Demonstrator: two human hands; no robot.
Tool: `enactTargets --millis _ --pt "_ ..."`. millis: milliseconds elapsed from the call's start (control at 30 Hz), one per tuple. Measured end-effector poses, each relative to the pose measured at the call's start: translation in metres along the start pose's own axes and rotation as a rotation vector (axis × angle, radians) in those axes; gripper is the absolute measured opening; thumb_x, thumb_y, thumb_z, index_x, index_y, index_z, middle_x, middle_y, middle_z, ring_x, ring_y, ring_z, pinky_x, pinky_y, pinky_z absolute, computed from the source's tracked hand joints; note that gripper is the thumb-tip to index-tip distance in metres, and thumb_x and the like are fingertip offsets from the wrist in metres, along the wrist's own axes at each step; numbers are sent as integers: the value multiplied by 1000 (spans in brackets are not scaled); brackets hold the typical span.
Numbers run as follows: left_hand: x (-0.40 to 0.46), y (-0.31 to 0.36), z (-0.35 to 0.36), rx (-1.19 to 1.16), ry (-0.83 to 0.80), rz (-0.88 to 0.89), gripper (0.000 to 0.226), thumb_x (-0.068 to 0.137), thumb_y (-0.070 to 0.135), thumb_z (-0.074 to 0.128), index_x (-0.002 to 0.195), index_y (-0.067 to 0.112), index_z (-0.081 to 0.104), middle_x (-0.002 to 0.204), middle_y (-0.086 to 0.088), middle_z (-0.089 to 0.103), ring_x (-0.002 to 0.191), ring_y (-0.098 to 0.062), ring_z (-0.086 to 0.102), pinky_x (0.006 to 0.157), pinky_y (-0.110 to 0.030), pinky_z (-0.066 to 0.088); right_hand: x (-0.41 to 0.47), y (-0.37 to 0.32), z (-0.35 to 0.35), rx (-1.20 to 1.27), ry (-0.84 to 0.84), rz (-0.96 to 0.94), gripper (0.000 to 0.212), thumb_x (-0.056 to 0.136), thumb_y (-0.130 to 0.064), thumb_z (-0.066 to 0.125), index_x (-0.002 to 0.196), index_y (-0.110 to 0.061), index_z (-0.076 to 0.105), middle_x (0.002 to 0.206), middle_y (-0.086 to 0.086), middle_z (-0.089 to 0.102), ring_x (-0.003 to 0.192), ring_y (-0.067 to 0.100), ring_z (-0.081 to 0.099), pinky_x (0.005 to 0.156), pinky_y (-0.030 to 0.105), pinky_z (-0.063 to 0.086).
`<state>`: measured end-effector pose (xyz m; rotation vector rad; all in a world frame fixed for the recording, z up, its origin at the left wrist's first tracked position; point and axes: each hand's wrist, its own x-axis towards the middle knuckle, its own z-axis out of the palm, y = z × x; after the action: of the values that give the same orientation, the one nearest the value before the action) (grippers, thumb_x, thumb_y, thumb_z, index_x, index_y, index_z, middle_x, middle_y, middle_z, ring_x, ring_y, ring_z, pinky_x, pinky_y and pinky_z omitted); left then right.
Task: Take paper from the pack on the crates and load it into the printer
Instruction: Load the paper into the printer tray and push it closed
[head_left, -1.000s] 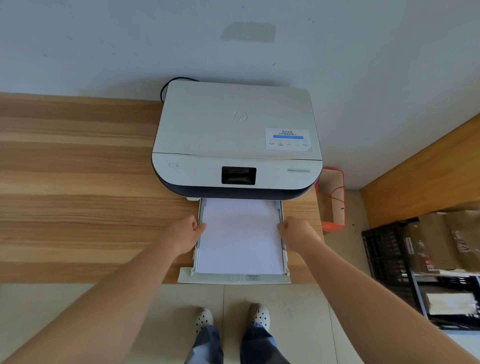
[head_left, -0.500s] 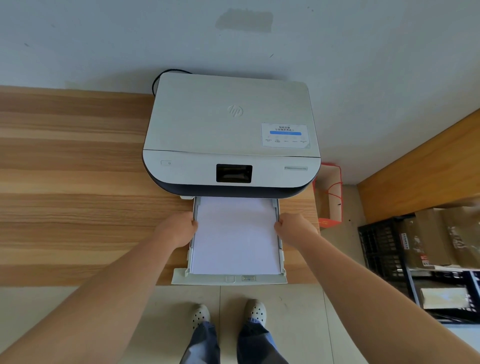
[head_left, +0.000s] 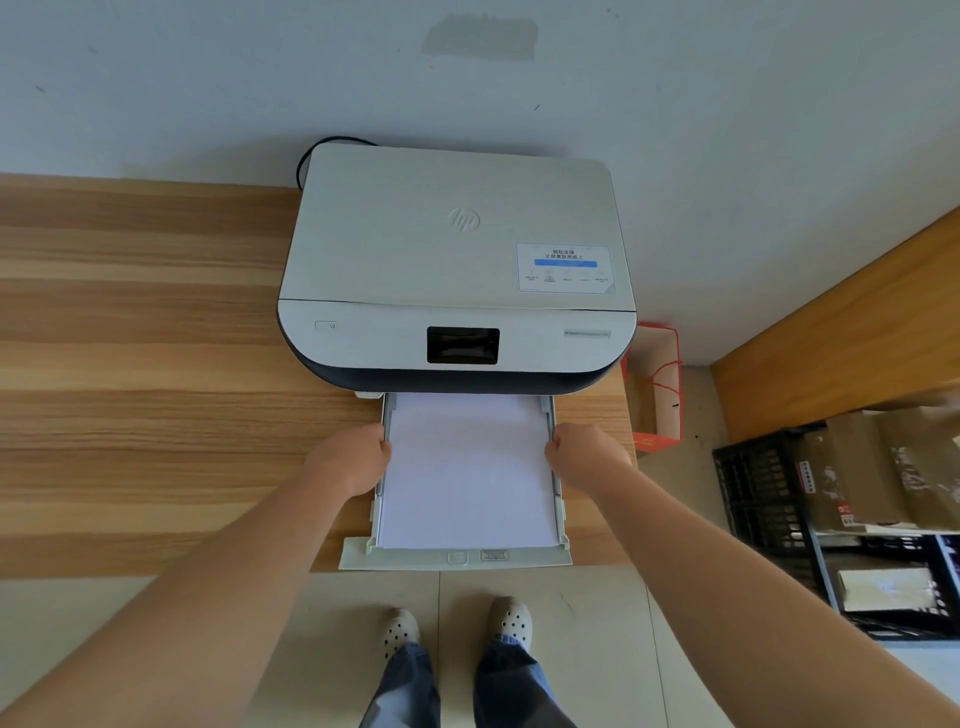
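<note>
White paper (head_left: 467, 467) is lying flat in the pulled-out tray (head_left: 457, 558), whose front lip is overhanging the wooden desk (head_left: 130, 389) edge. Your left hand (head_left: 353, 457) is gripping the tray's left rail, your right hand (head_left: 584, 452) its right rail, fingers curled. The printer (head_left: 457, 260) is sitting against the wall; bare desk is lying open leftward, black crates (head_left: 763, 493) crowding rightward.

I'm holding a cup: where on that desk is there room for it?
Left of the printer, the wooden desk is bare to the picture's edge. It's crowded at the pulled-out paper tray, where the left hand and right hand grip its sides.
</note>
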<state>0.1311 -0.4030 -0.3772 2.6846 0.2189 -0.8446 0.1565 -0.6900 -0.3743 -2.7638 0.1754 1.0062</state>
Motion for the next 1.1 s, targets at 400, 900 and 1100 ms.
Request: enactTargets --millis 400,900,1100 --pt "1 2 2 0 7 14 25 99 28 37 79 18 49 70 2 50 61 -12 46 53 -28 34 0 -4 3 -24 21 -2 23 93 -17 36 102 -14 58 93 8 58 83 29 60 72 36 53" --pt "2 2 3 46 24 30 25 99 28 36 83 18 51 72 2 52 64 -11 48 54 -26 35 0 -5 3 -40 -3 0 19 91 -14 37 98 -16 55 92 8 58 83 29 59 70 36 52" --pt "4 5 5 39 14 28 23 100 27 36 88 15 52 76 1 53 69 -12 50 57 -25 36 1 -8 1 0 -18 3 13 91 -12 38 89 -16 50 86 7 56 80 26 59 65 33 48"
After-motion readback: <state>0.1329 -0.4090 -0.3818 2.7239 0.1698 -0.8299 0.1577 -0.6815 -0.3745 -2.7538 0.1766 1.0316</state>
